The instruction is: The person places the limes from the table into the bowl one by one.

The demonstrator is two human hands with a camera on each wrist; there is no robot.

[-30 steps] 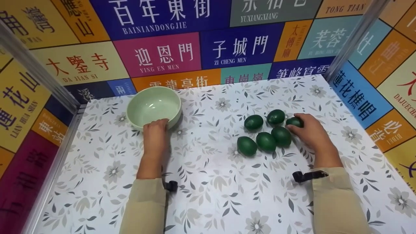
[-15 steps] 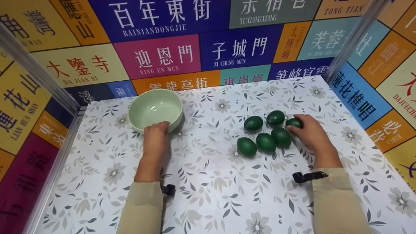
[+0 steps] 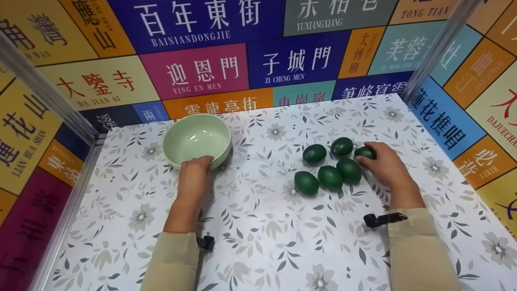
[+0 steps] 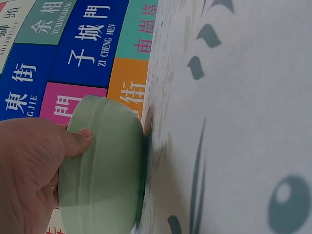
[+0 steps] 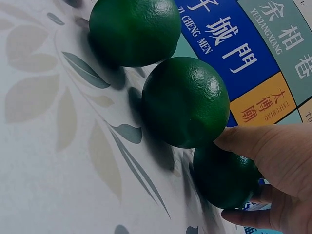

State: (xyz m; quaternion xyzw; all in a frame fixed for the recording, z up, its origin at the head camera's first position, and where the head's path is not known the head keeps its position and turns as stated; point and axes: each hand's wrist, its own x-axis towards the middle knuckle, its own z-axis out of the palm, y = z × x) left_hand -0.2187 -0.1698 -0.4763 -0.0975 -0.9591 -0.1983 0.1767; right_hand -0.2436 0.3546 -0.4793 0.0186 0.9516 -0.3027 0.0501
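Note:
My left hand [image 3: 195, 178] grips the near rim of a pale green bowl [image 3: 220, 139] at the back left. In the left wrist view the thumb presses the bowl's outer wall [image 4: 114, 170], and the other fingers are mostly hidden behind the rim. At the right, my right hand [image 3: 383, 163] holds a dark green lime [image 3: 366, 152] between thumb and fingers, low over the cloth. Several more limes lie just left of it in two loose rows, among them a back lime [image 3: 342, 147] and a front lime [image 3: 349, 170]. The bowl's visible inside is bare.
A white cloth with grey leaves and flowers [image 3: 258, 242] covers the table. Panels with large printed characters [image 3: 194, 68] stand right behind the table and along both sides, with metal posts [image 3: 440, 48] at the corners. Small black wrist cameras [image 3: 369, 220] sit at both cuffs.
The bowl has slid slightly to the right and nearer, with my left hand on its rim. My right hand and the limes stay in place.

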